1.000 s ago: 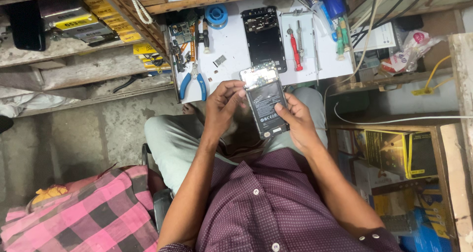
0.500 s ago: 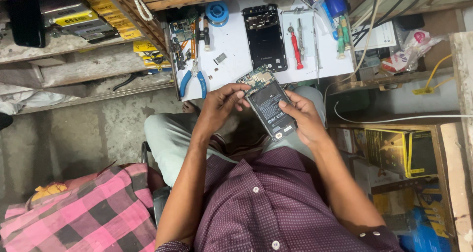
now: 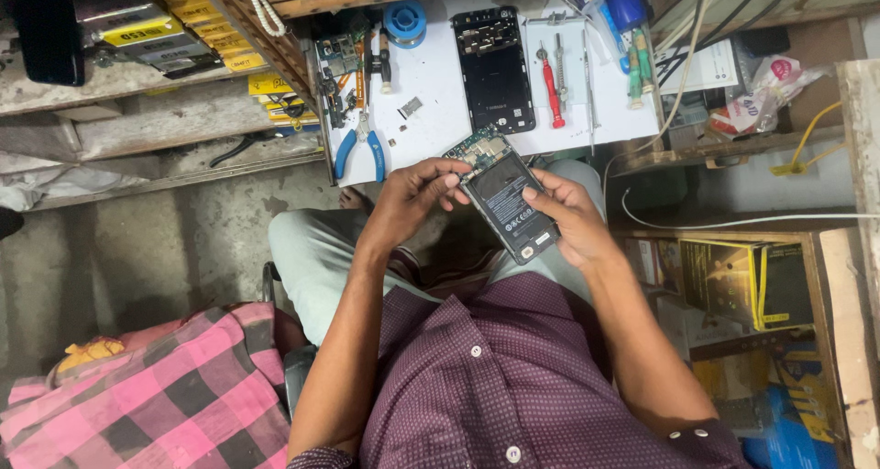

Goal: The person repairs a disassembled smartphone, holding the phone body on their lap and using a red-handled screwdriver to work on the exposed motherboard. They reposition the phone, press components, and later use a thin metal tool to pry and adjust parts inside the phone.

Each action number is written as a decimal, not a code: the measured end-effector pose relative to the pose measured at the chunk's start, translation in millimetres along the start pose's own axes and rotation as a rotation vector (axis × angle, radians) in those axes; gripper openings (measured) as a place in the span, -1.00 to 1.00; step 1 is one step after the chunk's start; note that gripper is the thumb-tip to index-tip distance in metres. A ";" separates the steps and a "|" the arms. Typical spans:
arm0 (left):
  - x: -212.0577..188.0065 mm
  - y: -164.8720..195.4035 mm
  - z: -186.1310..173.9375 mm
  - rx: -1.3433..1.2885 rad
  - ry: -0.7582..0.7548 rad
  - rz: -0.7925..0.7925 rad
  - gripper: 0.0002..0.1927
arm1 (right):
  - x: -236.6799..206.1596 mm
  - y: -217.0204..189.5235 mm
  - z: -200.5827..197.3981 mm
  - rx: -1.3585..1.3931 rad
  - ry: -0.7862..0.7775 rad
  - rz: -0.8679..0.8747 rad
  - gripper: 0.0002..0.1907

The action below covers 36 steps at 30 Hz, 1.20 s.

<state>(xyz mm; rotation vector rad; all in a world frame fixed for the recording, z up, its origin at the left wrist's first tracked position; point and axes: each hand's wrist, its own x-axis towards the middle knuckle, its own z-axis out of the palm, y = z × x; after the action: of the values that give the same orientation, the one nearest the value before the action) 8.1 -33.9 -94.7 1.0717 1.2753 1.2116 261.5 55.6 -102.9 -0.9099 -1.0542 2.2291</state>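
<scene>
I hold an opened phone [image 3: 506, 201] over my lap, its back removed so the dark battery and green circuit board show. My right hand [image 3: 570, 220] grips its right edge from below. My left hand [image 3: 414, 194] pinches its upper left edge near the board, fingertips on the frame. A separate black phone shell [image 3: 496, 70] lies on the white work surface [image 3: 431, 130] just beyond.
Blue-handled pliers [image 3: 359, 146], a red screwdriver [image 3: 553, 91], a blue solder spool [image 3: 405, 20], small circuit boards and tweezers lie on the white surface. Wooden shelves with boxes stand left and right. A pink checked cloth [image 3: 156, 396] lies at lower left. White cables [image 3: 733, 221] run on the right.
The phone has tilted and come lower toward my lap, its top end now pointing up-left. My left fingers have shifted onto its upper left edge.
</scene>
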 end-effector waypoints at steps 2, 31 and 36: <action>0.2 -0.6 -0.1 -0.006 -0.002 -0.004 -0.73 | -0.2 -0.5 -0.3 0.001 -0.006 0.004 -0.56; -1.0 -4.4 -2.0 -0.139 -0.042 0.015 -0.78 | -0.1 2.1 -2.6 0.081 -0.002 0.078 -0.54; -0.9 -1.0 -0.7 -0.107 -0.051 0.009 -0.75 | -0.8 3.0 -2.1 0.128 -0.023 0.108 -0.55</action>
<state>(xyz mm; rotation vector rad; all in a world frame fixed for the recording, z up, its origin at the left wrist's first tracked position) 7.5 -34.9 -95.6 1.0246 1.1550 1.2377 263.1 54.3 -106.1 -0.9075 -0.8801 2.3711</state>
